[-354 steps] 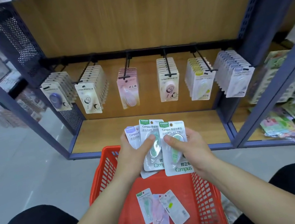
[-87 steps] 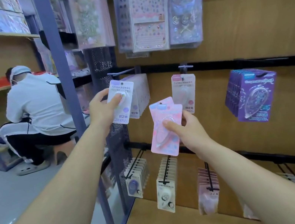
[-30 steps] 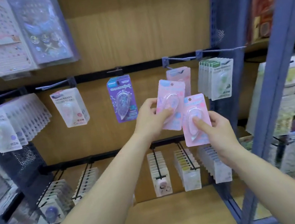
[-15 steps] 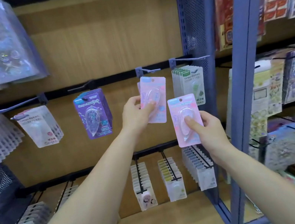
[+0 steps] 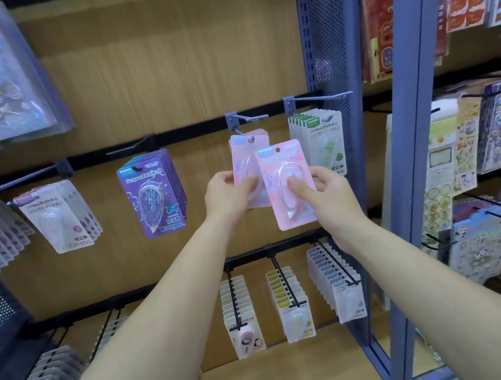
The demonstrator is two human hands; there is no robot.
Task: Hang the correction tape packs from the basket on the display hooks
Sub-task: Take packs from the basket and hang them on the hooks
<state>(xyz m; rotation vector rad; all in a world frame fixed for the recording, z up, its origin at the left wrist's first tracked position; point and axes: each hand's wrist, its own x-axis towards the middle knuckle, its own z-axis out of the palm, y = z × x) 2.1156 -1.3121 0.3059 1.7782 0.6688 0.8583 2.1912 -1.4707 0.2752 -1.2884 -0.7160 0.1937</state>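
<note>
At the middle hook (image 5: 247, 119), the left hand (image 5: 225, 195) pinches the back pink pack (image 5: 244, 161). The right hand (image 5: 331, 193) grips the front pink pack (image 5: 272, 169) beside it. Hanging time, I think: next each hole must slide onto the hook.

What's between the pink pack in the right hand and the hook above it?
Only the rear pink pack, which the left hand holds up at the grey hook. The right hand holds the front pink pack lower, overlapping it. Nothing else visible blocks the way.
</note>
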